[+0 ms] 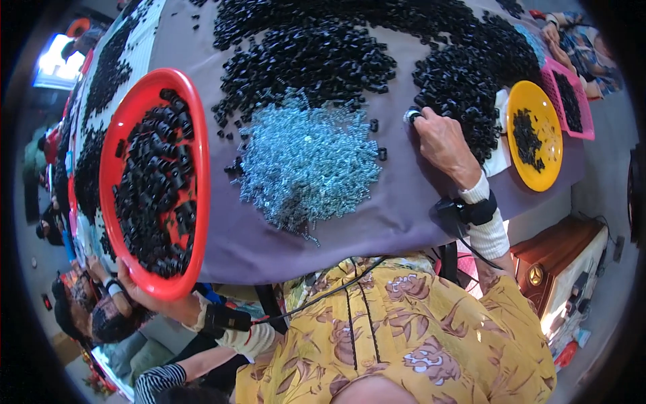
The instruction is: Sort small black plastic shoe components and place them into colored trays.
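Note:
My left hand (148,295) is closed on the lower edge of a red plastic tray (200,202), its fingers partly hidden behind the tray. Small black cylindrical plastic parts (158,158) lie scattered over the tray, which looks tilted up. Out over the table, my right hand (444,143) is closed, thumb and fingers pinched on a small black-and-white round piece (412,116). That hand is beside a heap of black parts (461,91). Between my hands lies a pile of small silvery metal springs (309,165).
Larger heaps of black parts (303,57) cover the far side of the purple-grey cloth (404,209). At right stand a yellow plate (548,151) and a pink basket (587,124), both with small dark parts. Other people sit along the left and far right; a wooden cabinet (555,249) is at lower right.

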`<state>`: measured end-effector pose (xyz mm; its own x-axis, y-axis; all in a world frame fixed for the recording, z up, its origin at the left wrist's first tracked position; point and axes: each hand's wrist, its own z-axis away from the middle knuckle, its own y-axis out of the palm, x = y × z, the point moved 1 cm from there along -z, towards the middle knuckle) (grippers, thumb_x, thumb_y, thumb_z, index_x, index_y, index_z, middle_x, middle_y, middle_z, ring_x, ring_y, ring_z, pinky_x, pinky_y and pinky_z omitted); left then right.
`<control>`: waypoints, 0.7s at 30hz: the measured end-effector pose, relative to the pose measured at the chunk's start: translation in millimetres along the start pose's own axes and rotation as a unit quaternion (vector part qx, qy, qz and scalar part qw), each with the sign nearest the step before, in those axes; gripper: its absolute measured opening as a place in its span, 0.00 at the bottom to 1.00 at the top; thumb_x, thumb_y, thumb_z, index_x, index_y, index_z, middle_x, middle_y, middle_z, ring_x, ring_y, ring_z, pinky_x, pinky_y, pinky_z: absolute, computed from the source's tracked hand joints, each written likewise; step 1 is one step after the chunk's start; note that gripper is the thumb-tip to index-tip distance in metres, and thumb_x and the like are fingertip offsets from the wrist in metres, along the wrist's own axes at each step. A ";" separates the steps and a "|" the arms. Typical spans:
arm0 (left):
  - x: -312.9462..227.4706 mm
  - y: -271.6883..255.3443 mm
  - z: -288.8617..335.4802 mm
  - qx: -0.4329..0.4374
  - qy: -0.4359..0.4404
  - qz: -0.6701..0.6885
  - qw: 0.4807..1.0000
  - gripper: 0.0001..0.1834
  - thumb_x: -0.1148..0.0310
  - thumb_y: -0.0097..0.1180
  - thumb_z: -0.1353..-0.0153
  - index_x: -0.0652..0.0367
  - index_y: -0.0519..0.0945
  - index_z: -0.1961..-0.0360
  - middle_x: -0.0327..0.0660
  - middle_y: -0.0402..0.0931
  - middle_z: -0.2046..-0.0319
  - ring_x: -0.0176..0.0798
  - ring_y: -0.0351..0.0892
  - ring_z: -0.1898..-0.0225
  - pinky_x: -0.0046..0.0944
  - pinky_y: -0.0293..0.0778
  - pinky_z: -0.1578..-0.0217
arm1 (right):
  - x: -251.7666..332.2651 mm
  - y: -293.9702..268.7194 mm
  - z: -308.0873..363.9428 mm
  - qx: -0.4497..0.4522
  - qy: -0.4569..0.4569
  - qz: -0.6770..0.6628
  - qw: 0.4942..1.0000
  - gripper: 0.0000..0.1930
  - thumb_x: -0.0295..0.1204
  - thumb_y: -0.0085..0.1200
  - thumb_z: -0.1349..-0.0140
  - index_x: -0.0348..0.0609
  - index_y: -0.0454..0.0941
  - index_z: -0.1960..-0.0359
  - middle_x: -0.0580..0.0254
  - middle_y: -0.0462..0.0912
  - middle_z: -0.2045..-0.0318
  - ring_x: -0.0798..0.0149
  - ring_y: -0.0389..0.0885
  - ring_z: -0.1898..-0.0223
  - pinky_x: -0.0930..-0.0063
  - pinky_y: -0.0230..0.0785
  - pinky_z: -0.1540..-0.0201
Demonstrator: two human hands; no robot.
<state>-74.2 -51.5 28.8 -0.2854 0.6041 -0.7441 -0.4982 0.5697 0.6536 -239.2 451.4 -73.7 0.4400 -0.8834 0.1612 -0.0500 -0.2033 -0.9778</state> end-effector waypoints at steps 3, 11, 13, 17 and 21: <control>12.3 -17.1 3.5 -0.074 0.168 -0.151 0.971 0.21 0.64 0.47 0.34 0.66 0.71 0.44 0.52 0.74 0.47 0.47 0.75 0.47 0.45 0.67 0.41 | 26.4 -7.6 -15.9 -0.003 -0.034 -0.066 0.997 0.04 0.21 0.54 0.52 0.37 0.72 0.76 0.50 0.74 0.71 0.47 0.79 0.74 0.55 0.72 0.72; 21.2 -79.0 -19.6 0.027 0.000 0.064 0.998 0.23 0.65 0.49 0.37 0.68 0.71 0.44 0.54 0.73 0.46 0.52 0.73 0.45 0.53 0.65 0.41 | 133.2 -13.9 -99.5 -0.028 -0.277 -0.175 0.945 0.04 0.27 0.57 0.50 0.40 0.76 0.75 0.60 0.76 0.71 0.57 0.78 0.67 0.62 0.72 0.63; 29.1 -85.6 -22.8 0.005 -0.005 0.076 0.997 0.22 0.67 0.50 0.39 0.69 0.72 0.45 0.53 0.75 0.47 0.51 0.75 0.47 0.52 0.67 0.42 | 166.5 0.9 -122.1 -0.055 -0.362 -0.202 0.909 0.04 0.28 0.56 0.50 0.42 0.78 0.74 0.62 0.77 0.71 0.59 0.77 0.66 0.63 0.71 0.62; 35.6 -124.2 -35.4 -0.019 -0.003 0.092 0.996 0.22 0.69 0.49 0.38 0.70 0.70 0.44 0.54 0.72 0.45 0.50 0.73 0.45 0.52 0.65 0.39 | 228.7 37.8 -144.4 0.057 -0.451 -0.198 0.868 0.07 0.30 0.58 0.51 0.45 0.79 0.70 0.63 0.78 0.59 0.63 0.72 0.52 0.64 0.61 0.52; 48.0 -128.4 -28.8 -0.093 0.067 -0.035 0.993 0.17 0.70 0.49 0.37 0.69 0.75 0.50 0.49 0.77 0.51 0.42 0.78 0.52 0.43 0.72 0.46 | 250.6 75.3 -151.5 0.065 -0.497 -0.132 0.855 0.07 0.32 0.56 0.48 0.48 0.79 0.68 0.69 0.75 0.48 0.67 0.66 0.43 0.59 0.59 0.49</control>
<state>-47.6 -111.7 -94.8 -0.3448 0.4797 -0.8068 -0.6598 0.4875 0.5718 -268.6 150.7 -86.7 0.9684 -0.0062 0.2495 0.2411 -0.2346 -0.9417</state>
